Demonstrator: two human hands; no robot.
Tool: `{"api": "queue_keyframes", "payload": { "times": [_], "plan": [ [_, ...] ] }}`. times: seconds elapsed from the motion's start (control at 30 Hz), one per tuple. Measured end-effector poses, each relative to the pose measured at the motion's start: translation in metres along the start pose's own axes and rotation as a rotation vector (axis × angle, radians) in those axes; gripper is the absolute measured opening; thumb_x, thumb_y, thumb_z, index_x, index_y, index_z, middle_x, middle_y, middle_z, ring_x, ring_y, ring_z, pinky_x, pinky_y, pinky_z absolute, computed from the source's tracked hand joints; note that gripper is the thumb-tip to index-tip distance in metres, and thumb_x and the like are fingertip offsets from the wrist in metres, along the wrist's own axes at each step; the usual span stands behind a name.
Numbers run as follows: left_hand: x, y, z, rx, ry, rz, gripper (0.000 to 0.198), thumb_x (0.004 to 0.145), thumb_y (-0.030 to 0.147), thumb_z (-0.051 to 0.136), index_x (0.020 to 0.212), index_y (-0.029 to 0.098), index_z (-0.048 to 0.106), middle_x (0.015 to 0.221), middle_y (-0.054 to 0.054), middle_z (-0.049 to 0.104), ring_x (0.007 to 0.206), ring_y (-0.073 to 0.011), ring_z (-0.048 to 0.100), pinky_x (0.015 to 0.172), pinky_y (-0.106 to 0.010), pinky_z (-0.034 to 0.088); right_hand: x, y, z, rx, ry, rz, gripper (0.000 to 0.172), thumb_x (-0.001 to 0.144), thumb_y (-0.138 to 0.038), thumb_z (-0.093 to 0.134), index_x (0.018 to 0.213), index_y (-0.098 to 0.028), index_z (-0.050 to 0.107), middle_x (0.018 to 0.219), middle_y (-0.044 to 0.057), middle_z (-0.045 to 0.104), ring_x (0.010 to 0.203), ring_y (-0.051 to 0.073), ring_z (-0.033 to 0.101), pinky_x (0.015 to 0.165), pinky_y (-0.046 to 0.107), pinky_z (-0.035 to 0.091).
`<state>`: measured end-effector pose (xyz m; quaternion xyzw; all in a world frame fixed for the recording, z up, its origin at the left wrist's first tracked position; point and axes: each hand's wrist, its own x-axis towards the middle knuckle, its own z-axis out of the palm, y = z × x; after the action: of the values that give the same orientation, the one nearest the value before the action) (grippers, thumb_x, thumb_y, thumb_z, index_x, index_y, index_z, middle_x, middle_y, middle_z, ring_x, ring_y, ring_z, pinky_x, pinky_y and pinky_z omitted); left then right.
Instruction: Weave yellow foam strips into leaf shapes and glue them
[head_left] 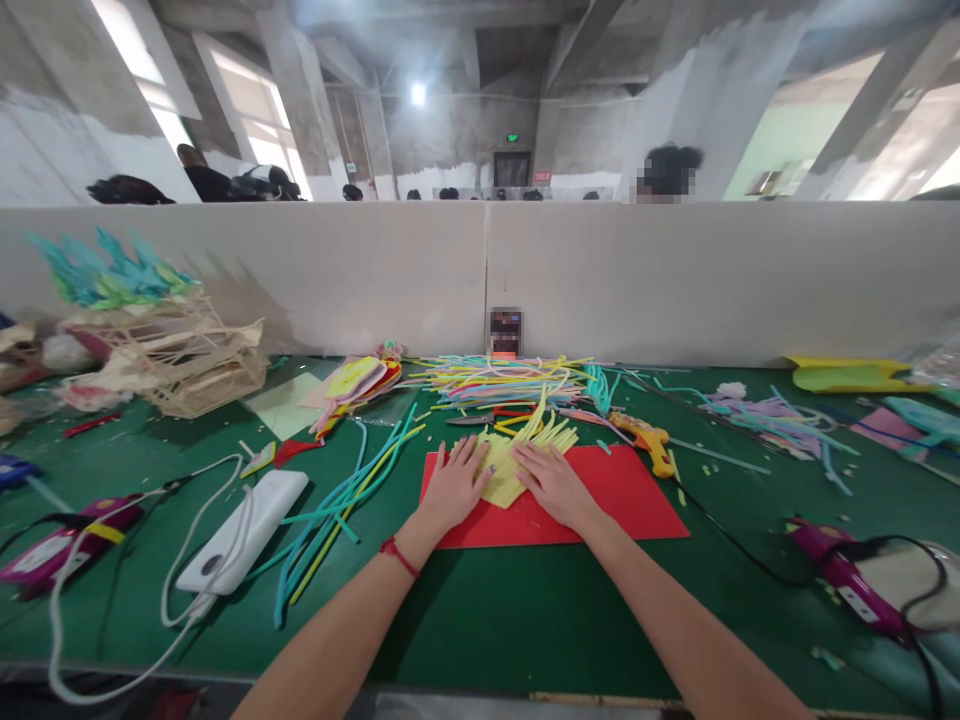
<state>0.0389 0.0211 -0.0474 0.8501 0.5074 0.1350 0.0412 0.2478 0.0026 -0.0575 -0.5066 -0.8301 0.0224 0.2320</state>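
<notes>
Both my hands lie on a pale yellow piece made of side-by-side strips (507, 480), its strip ends fanning out at the far side. My left hand (456, 482) rests flat on its left edge, fingers stretched out. On the right edge my right hand (556, 484) lies flat too, its fingers spread. Beneath the yellow piece is a red sheet (630, 500) on the green table. Just beyond my fingers are scissors (517, 415) with red-and-yellow handles. A yellow glue gun (651, 440) lies to the right of the sheet, its nozzle pointing away to the left.
A heap of coloured strips (495, 380) lies behind the sheet, with a phone (506, 332) against the partition (300, 270). To the left are loose strips (337, 520), a white power bank (244, 535) with cables, and a stick model (187, 360). A purple power strip (855, 580) sits right.
</notes>
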Motion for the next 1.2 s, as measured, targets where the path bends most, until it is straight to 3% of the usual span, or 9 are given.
{"api": "queue_keyframes", "payload": {
  "times": [0.3,0.47,0.63,0.73,0.93,1.1,1.2],
  "plan": [
    [0.000,-0.002,0.003,-0.003,0.033,0.006,0.048,0.097,0.042,0.031,0.142,0.025,0.037,0.150,-0.007,0.033,0.137,-0.0269,0.033,0.113,-0.056,0.016,0.000,0.003,0.001,-0.014,0.023,0.049,0.049,0.097,-0.037,0.034,0.145,-0.025,0.034,0.147,0.006,0.038,0.138,0.024,0.031,0.111,0.051,0.027],
    [0.000,0.000,0.000,0.019,0.055,0.016,0.046,0.097,0.037,0.032,0.140,0.023,0.040,0.148,-0.009,0.038,0.135,-0.0267,0.036,0.112,-0.056,0.020,0.000,0.003,0.004,-0.007,-0.005,0.063,0.044,0.098,-0.037,0.032,0.138,-0.025,0.046,0.140,0.006,0.047,0.133,0.024,0.040,0.110,0.055,0.027],
    [0.006,-0.001,-0.021,0.072,0.127,0.001,0.037,0.095,0.022,0.035,0.129,0.022,0.051,0.136,-0.007,0.053,0.129,-0.0197,0.044,0.113,-0.042,0.026,0.001,0.005,0.004,0.004,-0.014,0.074,0.043,0.098,-0.037,0.031,0.136,-0.025,0.048,0.140,0.006,0.047,0.133,0.024,0.041,0.109,0.054,0.029],
    [0.006,-0.014,-0.039,0.135,0.164,-0.125,0.030,0.092,0.018,0.040,0.116,0.019,0.058,0.120,-0.009,0.061,0.114,-0.0214,0.055,0.102,-0.037,0.038,0.000,0.005,0.004,0.011,-0.014,0.076,0.043,0.098,-0.037,0.031,0.137,-0.026,0.047,0.140,0.005,0.047,0.133,0.023,0.040,0.109,0.052,0.030],
    [-0.007,-0.059,-0.061,0.272,0.164,-0.530,0.028,0.086,0.015,0.049,0.113,0.013,0.056,0.112,-0.017,0.058,0.105,-0.0307,0.057,0.087,-0.043,0.045,0.000,0.006,0.004,0.029,-0.020,0.079,0.044,0.098,-0.038,0.029,0.136,-0.025,0.048,0.141,0.005,0.047,0.133,0.022,0.040,0.109,0.052,0.029],
    [-0.010,-0.079,-0.063,0.271,0.063,-0.641,0.023,0.090,0.024,0.054,0.110,0.013,0.057,0.105,-0.009,0.061,0.093,-0.0210,0.061,0.080,-0.038,0.051,0.000,0.006,0.004,0.039,-0.023,0.084,0.044,0.098,-0.038,0.030,0.135,-0.024,0.049,0.141,0.006,0.047,0.133,0.023,0.040,0.110,0.051,0.029],
    [-0.009,-0.081,-0.065,0.258,0.071,-0.643,0.026,0.091,0.029,0.055,0.114,0.015,0.056,0.109,-0.007,0.061,0.092,-0.0184,0.061,0.079,-0.038,0.053,0.000,0.006,0.003,0.041,-0.023,0.081,0.044,0.098,-0.038,0.030,0.135,-0.025,0.049,0.141,0.005,0.047,0.133,0.023,0.041,0.110,0.051,0.029]
  ]
}}
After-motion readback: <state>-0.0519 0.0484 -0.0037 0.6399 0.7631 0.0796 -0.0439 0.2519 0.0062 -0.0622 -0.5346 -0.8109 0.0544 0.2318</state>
